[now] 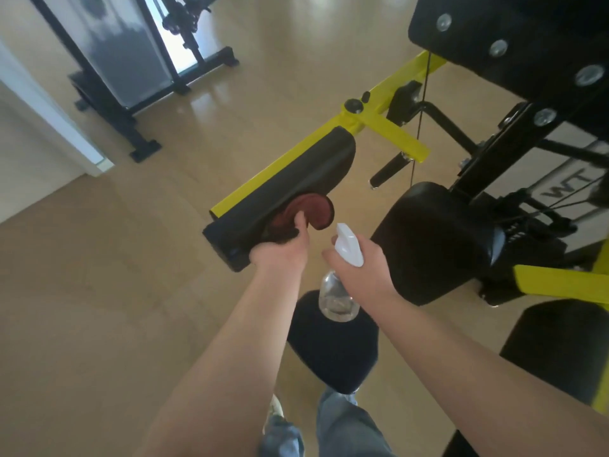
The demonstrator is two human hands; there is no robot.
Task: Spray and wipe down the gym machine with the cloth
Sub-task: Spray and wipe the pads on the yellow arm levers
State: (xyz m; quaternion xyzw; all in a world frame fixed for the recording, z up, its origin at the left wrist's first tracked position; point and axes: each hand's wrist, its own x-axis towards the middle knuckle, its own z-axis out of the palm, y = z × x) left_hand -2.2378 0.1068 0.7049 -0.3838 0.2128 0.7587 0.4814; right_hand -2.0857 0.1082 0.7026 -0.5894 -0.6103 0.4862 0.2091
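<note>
A black padded arm pad point(296, 179) on a yellow bar point(263, 173) of the gym machine runs across the middle of the view. My left hand point(283, 249) grips a dark red cloth point(306, 212) and presses it against the near end of this pad. My right hand point(362, 262) holds a clear spray bottle point(336, 300) by its neck, beside the left hand. The bottle's white spray head point(347, 245) points up and away, and its clear body hangs below my hand.
More black pads of the machine are close by: one at the right point(435, 239), one below my hands point(333, 351), one at the lower right point(560, 347). A weight stack frame point(527, 136) and cable rise at right. Another black machine point(131, 70) stands far left on the wooden floor.
</note>
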